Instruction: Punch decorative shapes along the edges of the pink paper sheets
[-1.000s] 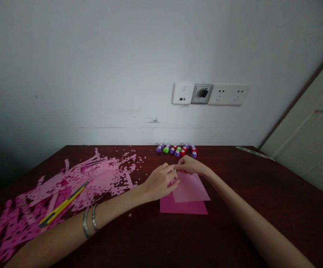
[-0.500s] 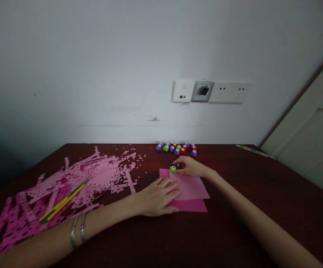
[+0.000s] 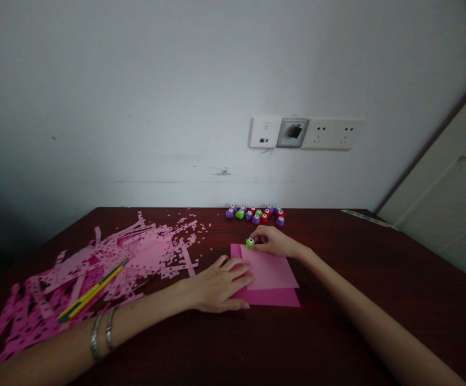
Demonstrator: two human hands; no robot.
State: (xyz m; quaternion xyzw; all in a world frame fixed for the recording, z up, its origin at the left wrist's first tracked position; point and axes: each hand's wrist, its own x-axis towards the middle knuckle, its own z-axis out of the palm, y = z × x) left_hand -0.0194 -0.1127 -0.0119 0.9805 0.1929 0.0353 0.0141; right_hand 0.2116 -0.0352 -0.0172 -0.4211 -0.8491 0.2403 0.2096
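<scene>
At the lower left of the frame spreads a heap of pink paper scraps [image 3: 148, 253], with a yellow cutter [image 3: 91, 291] lying across it, its long axis slanting from lower left to upper right. Right of that, below centre, my left hand [image 3: 219, 284] lies palm down, fingers spread and pointing right, over the left part of the paper. Beneath it is a darker pink sheet [image 3: 275, 298], its near edge nearly level across the frame; the light pink sheet [image 3: 271, 272] overlaps it, near edge level too, right edge slanting down to the right. At the light sheet's upper-left corner sits the green punch [image 3: 250, 243], white button upward; it is too small to make out a long axis. My right hand [image 3: 273, 240], apart from my left, points left and pinches the punch between thumb and forefinger. Just above centre-right stand more small punches [image 3: 256, 219], purple, green and red.
</scene>
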